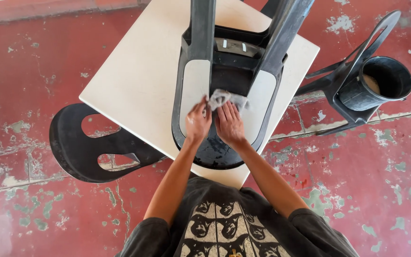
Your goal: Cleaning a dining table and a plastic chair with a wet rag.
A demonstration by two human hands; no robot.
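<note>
The upturned black plastic chair [224, 95] is lying seat-down on the white square tabletop [139, 81], near its front edge, and its two visible legs are running out of the top of the view, so their ends are cut off. The seat's underside is showing between the legs, and the seat's front lip is overhanging toward the person. A crumpled grey rag [225, 98] is resting on that underside, in the middle of the chair, close to the tabletop's centre. The right hand [229, 124] is pressing flat on the rag with fingers spread apart; most of the cloth under the palm is hidden. The left hand [198, 123] is lying just beside it, fingers curled together and pinching the rag's left end; how firmly it is gripping cannot be made out. A second black chair [96, 143] is standing on the floor at the tabletop's left front corner, partly tucked under it. A third black chair [353, 71] is standing off the right edge, with a black bucket [381, 81] sitting on its seat; the bucket's contents are too dim to identify. The worn red floor [34, 71] is showing flaked patches all round. The person's dark printed shirt [229, 223] is filling the bottom edge.
</note>
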